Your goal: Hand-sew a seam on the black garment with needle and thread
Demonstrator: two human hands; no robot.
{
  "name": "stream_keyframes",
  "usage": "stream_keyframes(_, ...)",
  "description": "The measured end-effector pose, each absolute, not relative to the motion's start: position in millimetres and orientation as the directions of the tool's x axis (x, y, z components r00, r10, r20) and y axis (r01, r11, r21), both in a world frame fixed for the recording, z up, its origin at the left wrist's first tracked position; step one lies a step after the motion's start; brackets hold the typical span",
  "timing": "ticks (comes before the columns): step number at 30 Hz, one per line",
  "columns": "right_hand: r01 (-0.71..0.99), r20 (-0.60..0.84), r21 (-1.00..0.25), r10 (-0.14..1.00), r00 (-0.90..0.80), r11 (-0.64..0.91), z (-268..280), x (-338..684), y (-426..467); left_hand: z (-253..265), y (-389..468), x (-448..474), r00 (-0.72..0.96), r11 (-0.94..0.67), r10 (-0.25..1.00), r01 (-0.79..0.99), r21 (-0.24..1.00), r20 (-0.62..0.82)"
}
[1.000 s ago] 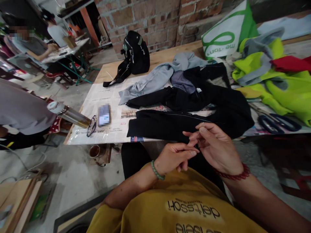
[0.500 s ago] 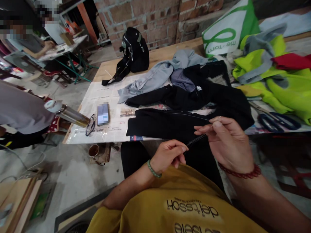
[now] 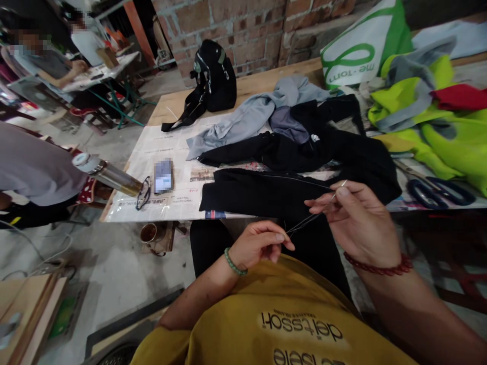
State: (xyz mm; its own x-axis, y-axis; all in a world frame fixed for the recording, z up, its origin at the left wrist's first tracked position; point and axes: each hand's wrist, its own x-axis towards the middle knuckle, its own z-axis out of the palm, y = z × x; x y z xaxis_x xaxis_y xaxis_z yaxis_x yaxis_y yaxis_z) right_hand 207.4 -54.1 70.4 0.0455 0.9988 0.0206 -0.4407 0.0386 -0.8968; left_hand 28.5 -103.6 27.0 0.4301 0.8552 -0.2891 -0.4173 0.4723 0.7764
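Observation:
Thumb and fingertips of my right hand (image 3: 359, 218) are pinched on a thin sewing needle (image 3: 344, 183), its tip poking out above them. Strands of pale thread (image 3: 304, 222) run from there down to my left hand (image 3: 261, 243), which is closed on them between thumb and forefinger. Just beyond both hands, a black garment (image 3: 258, 195) lies spread over the near side of the table, one leg or sleeve reaching left. Whether the thread joins the cloth I cannot tell.
Blue-handled scissors (image 3: 437, 192) lie right, beside yellow-green clothing (image 3: 456, 137). A phone (image 3: 163, 175), glasses (image 3: 143, 193) and a leaning bottle (image 3: 108, 175) sit left on the table. Farther back are a grey garment (image 3: 243, 116), a black bag (image 3: 216, 76) and other people at left.
My left hand has drawn slightly left and down, away from the right. More of the needle shows above my right fingers, and the thread strands appear more spread.

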Motion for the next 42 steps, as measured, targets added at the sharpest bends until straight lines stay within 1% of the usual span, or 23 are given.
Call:
stream_keyframes(2, -0.412, 0.009, -0.911, 0.999, 0.044, 0.027, 69.9, 206.4, -55.5, 26.0, -103.8, 26.0, 0.433, 0.443, 0.864, -0.411, 0.797, -0.257)
stream_keyframes(6, -0.355, -0.017, -0.935, 0.999, 0.039, -0.002, 69.9, 205.2, -57.7, 21.9, -103.7, 22.7, 0.38, 0.371, 0.896, -0.354, 0.858, -0.23)
stream_keyframes(12, -0.372, -0.024, -0.927, 0.999, -0.034, -0.035, 69.0, 203.9, -60.3, 8.9, -100.8, 22.2, 0.34, 0.321, 0.913, -0.254, 0.913, -0.226)
stream_keyframes(14, -0.369, -0.014, -0.929, 0.999, -0.048, -0.031, 68.3, 204.3, -60.7, 2.8, -99.4, 22.0, 0.278, 0.293, 0.931, -0.188, 0.938, -0.235)
stream_keyframes(16, -0.36, -0.004, -0.933, 0.999, -0.051, -0.022, 67.7, 205.2, -60.9, -2.3, -98.6, 20.7, 0.126, 0.215, 0.97, -0.044, 0.976, -0.208)
stream_keyframes(17, -0.355, 0.0, -0.935, 0.999, -0.052, -0.019, 67.4, 205.6, -61.0, -3.5, -98.6, 19.8, 0.026, 0.151, 0.988, 0.059, 0.987, -0.153)
stream_keyframes(19, -0.345, 0.008, -0.938, 0.998, -0.056, -0.012, 66.8, 206.1, -61.0, -1.6, -99.3, 18.0, -0.131, 0.001, 0.991, 0.286, 0.958, 0.038)
stream_keyframes(20, -0.339, 0.011, -0.941, 0.998, -0.058, -0.009, 66.4, 206.1, -61.1, 1.9, -99.6, 17.5, -0.16, -0.078, 0.976, 0.373, 0.925, 0.147)
stream_keyframes(21, -0.333, 0.016, -0.943, 0.998, -0.061, -0.005, 66.1, 205.8, -61.1, 6.8, -99.8, 17.7, -0.15, -0.146, 0.962, 0.426, 0.893, 0.228)
stream_keyframes(22, -0.327, 0.022, -0.945, 0.998, -0.064, 0.0, 65.8, 205.1, -61.3, 12.7, -99.7, 18.6, -0.112, -0.196, 0.956, 0.44, 0.876, 0.27)
stream_keyframes(23, -0.322, 0.031, -0.947, 0.997, -0.066, 0.008, 65.6, 204.2, -61.5, 19.1, -99.1, 20.4, -0.058, -0.224, 0.96, 0.42, 0.88, 0.272)
stream_keyframes(25, -0.316, 0.043, -0.948, 0.997, -0.067, 0.02, 65.6, 201.8, -62.7, 31.0, -96.4, 26.1, 0.046, -0.189, 0.982, 0.288, 0.939, 0.184)
stream_keyframes(27, -0.31, 0.043, -0.951, 0.996, -0.072, 0.019, 66.5, 199.1, -64.8, 39.1, -92.1, 33.4, 0.147, -0.081, 0.987, 0.093, 0.992, 0.067)
stream_keyframes(29, -0.304, 0.031, -0.953, 0.996, -0.084, 0.004, 67.8, 196.9, -67.6, 42.6, -87.6, 40.3, 0.274, 0.029, 0.962, -0.085, 0.996, -0.005)
stream_keyframes(31, -0.293, 0.019, -0.956, 0.996, -0.089, -0.008, 68.8, 195.6, -70.3, 42.4, -84.5, 45.5, 0.384, 0.114, 0.922, -0.18, 0.977, -0.037)
stream_keyframes(33, -0.278, 0.014, -0.961, 0.997, -0.081, -0.009, 68.7, 195.0, -72.3, 40.5, -83.3, 49.1, 0.43, 0.171, 0.9, -0.201, 0.964, -0.07)
stream_keyframes(35, -0.255, 0.012, -0.967, 0.998, -0.068, -0.006, 67.7, 194.7, -73.5, 38.3, -83.7, 51.9, 0.407, 0.198, 0.908, -0.206, 0.958, -0.1)
stream_keyframes(38, -0.235, 0.008, -0.972, 0.997, -0.073, -0.009, 66.5, 194.3, -73.8, 36.2, -85.4, 55.2, 0.352, 0.195, 0.93, -0.231, 0.953, -0.105)
stream_keyframes(42, -0.28, -0.037, -0.958, 0.993, -0.115, -0.069, 69.6, 195.1, -72.3, 37.3, -87.1, 54.4, 0.38, 0.247, 0.913, -0.219, 0.944, -0.151)
